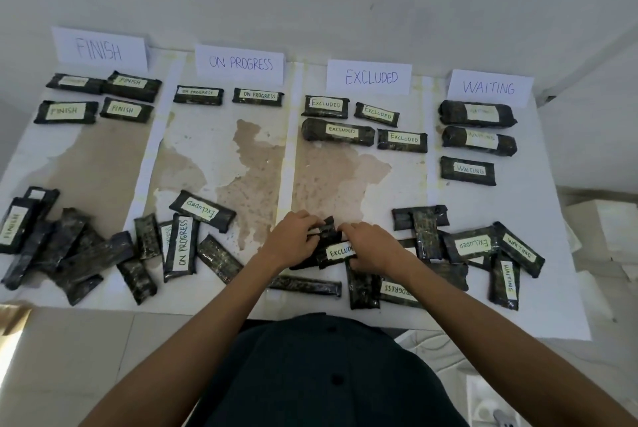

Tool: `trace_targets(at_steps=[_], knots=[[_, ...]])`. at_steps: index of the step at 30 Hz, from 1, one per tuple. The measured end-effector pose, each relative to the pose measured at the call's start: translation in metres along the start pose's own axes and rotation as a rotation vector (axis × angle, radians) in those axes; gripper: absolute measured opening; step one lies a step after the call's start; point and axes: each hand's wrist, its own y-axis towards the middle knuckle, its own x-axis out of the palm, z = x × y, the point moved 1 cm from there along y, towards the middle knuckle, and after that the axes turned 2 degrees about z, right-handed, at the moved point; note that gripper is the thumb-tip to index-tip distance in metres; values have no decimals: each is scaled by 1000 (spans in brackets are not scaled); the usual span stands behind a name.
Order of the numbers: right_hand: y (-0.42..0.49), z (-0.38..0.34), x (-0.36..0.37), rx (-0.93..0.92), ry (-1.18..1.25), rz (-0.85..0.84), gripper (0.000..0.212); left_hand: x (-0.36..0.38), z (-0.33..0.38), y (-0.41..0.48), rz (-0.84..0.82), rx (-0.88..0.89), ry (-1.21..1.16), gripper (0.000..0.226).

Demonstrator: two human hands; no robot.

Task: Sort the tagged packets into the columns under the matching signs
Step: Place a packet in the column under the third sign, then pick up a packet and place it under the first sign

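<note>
Dark shirt (293, 378), black buttons (337, 380)

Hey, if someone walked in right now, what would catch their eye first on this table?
The four white signs along the far edge, FINISH, ON PROGRESS, EXCLUDED and WAITING, with sorted packets in tidy rows beneath. Then the jumbled unsorted packets along the near edge, and at near centre the left hand and right hand gripping one dark packet.
</note>
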Motion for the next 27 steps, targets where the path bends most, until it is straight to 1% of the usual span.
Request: trace_targets(at_steps=[2,4,5,7,10,13,16,20,23,27], knots=[[1,3,-3,12,111,39,58,-1,4,0,-8,4,-31,34],[3,8,-9,23,235,76,55,-3,7,3,-8,4,-68,37],[6,10,-13,30,293,96,52,-5,10,5,2,-11,-102,37],[11,13,-22,38,359,132,51,-10,13,12,33,-99,-229,35],[21,18,-33,1,338,213,50,-18,17,28,107,-261,-467,30],[36,25,-45,-30,221,318,51,-31,22,45,153,-343,-588,27],[55,33,-56,3,128,379,53,-41,18,67,188,-383,-598,31],[85,44,-67,70,47,450,46,-52,13,98,216,-427,-575,38],[107,53,-70,107,43,447,41,-57,12,116,223,-404,-518,40],[130,63,-66,149,57,410,38,-54,4,133,165,-396,-464,43]])
